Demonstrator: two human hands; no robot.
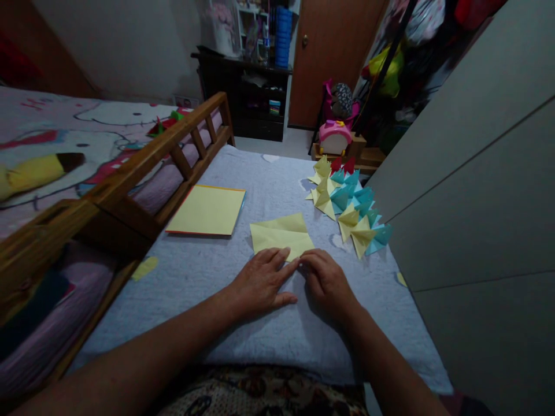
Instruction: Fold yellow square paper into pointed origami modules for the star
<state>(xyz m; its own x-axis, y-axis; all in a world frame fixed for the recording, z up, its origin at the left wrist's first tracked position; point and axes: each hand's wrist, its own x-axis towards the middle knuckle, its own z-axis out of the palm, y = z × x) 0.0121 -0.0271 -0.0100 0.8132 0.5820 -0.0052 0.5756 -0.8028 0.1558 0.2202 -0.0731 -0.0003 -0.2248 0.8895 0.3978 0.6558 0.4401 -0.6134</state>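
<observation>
A sheet of pale yellow paper (284, 231) with crease lines lies in front of me, its near part folded over. My left hand (266, 280) rests flat along its near edge, fingers stretched out and pressing the paper. At the near right corner of the sheet, my right hand (325, 280) pinches the edge between thumb and curled fingers. To the left lies a stack of square paper (208, 211), yellow on top with orange and blue edges showing. Several folded paper pieces stand at the right, among them yellow ones (364, 231), blue ones (353, 193) and red ones (342, 166).
The work surface is a bed with a light blue sheet (191, 312). A wooden rail (173, 156) borders it on the left, a pale cabinet panel (472, 219) on the right. Beyond stand a dark shelf unit (243, 92), a door (333, 52) and a pink toy case (335, 137).
</observation>
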